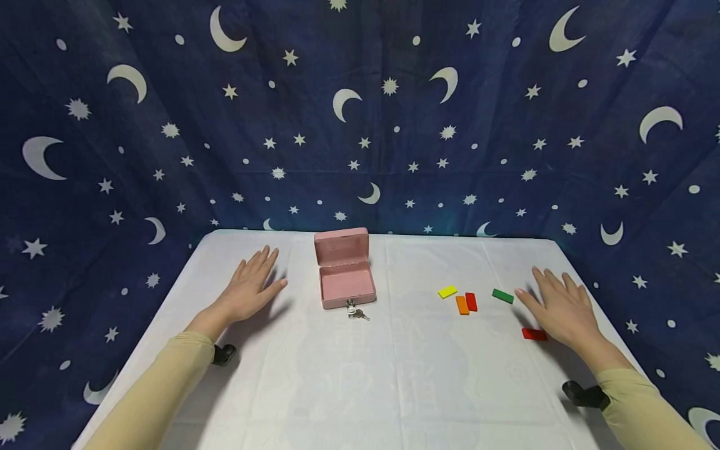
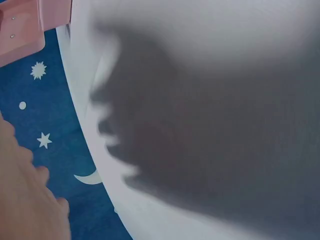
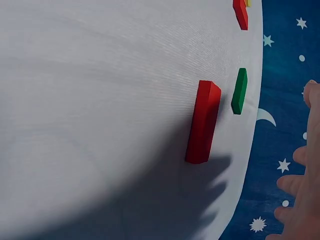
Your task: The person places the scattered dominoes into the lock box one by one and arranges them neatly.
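My left hand (image 1: pixel 247 289) hovers over the left side of the table with fingers spread straight, holding nothing. To its right stands a pink metal box (image 1: pixel 347 300) with its lid (image 1: pixel 342 247) raised and its inside bare. A small padlock (image 1: pixel 351 308) with keys (image 1: pixel 362 315) hangs at the box's front. On the right, my right hand (image 1: pixel 565 309) is held above the table, fingers extended and nothing in them. Nearest to it are a red block (image 3: pixel 202 122) and a green block (image 3: pixel 240 91). Farther left lie a yellow block (image 1: pixel 447 292), an orange block (image 1: pixel 462 305) and another red block (image 1: pixel 471 302).
A white cloth (image 1: pixel 360 381) covers the table. Behind and along both sides hangs a dark blue curtain (image 1: pixel 315 112) with moons and stars. Dark wrist cameras sit under both sleeves, and each arm throws a shadow on the cloth.
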A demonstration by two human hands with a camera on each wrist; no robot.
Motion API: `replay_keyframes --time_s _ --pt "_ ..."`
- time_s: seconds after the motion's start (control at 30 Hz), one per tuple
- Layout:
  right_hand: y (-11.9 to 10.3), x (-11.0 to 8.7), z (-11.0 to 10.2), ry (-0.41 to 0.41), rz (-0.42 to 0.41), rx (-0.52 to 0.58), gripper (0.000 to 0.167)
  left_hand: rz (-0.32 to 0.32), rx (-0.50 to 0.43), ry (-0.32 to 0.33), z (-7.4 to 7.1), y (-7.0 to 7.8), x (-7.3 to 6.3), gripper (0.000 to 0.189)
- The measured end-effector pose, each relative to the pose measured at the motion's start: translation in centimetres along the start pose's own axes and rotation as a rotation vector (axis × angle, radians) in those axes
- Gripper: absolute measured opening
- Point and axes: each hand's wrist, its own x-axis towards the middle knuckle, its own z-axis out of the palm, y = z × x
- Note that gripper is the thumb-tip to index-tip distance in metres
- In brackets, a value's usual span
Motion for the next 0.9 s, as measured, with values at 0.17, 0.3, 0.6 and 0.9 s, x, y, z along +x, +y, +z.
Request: replay_keyframes --time_s 0.17,0.3,0.6,0.9 --pt "0.0 -0.6 -0.1 0.021 -0.016 0.013 0.085 0.068 -0.039 0.027 0.0 0.7 0.3 0.082" --pt "-0.2 -0.9 0.0 0.043 -0.049 0.043 0.082 0.103 -0.071 0.035 0.3 1.3 0.4 0.081" --pt "-0.9 -0.8 0.4 -0.039 -0.098 0.100 0.079 0.169 -0.186 0.006 1.5 3.2 0.5 0.074" --pt "-1.0 0.2 0.7 -0.110 -0.066 0.136 0.060 0.168 -0.264 -0.075 3.3 4.2 1.1 0.064"
